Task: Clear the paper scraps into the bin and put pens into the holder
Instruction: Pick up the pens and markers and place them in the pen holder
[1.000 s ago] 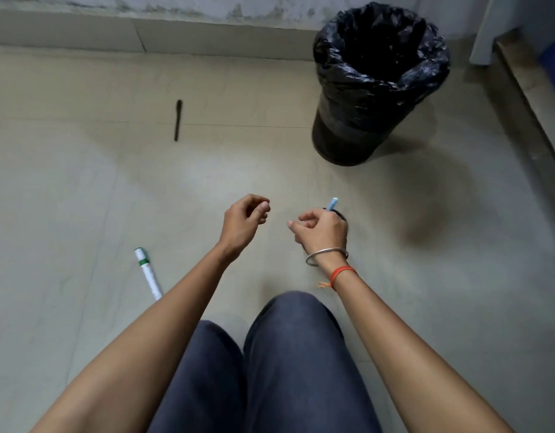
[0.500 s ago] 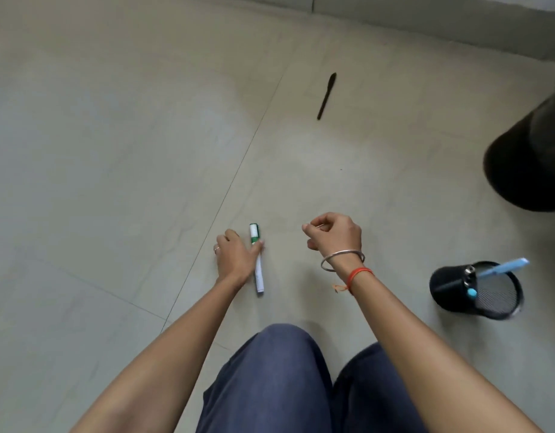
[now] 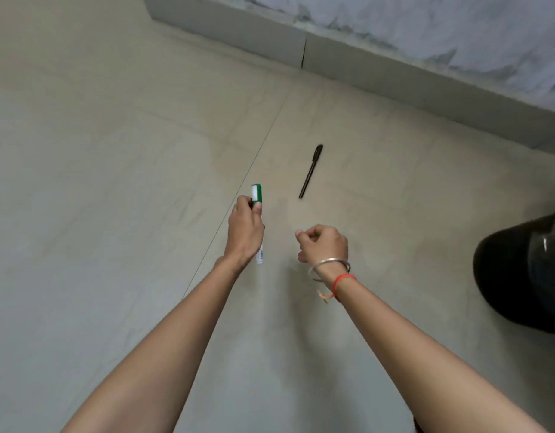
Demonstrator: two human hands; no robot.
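Note:
My left hand (image 3: pixel 245 228) grips a white marker with a green cap (image 3: pixel 257 195), lifted off the floor, its cap pointing away from me and its tail showing below my palm. A black pen (image 3: pixel 310 171) lies on the tiled floor just beyond and to the right of that hand. My right hand (image 3: pixel 323 243) hovers to the right with fingers curled and nothing in it. The black bin (image 3: pixel 523 273) shows only partly at the right edge. The pen holder is out of view.
A grey skirting and wall (image 3: pixel 395 67) run along the far side of the beige tiled floor (image 3: pixel 113 182). No paper scraps show in this view.
My left hand has picked the green-capped marker up from the floor. The view has swung left and forward, so the pen holder and my knees have left the frame.

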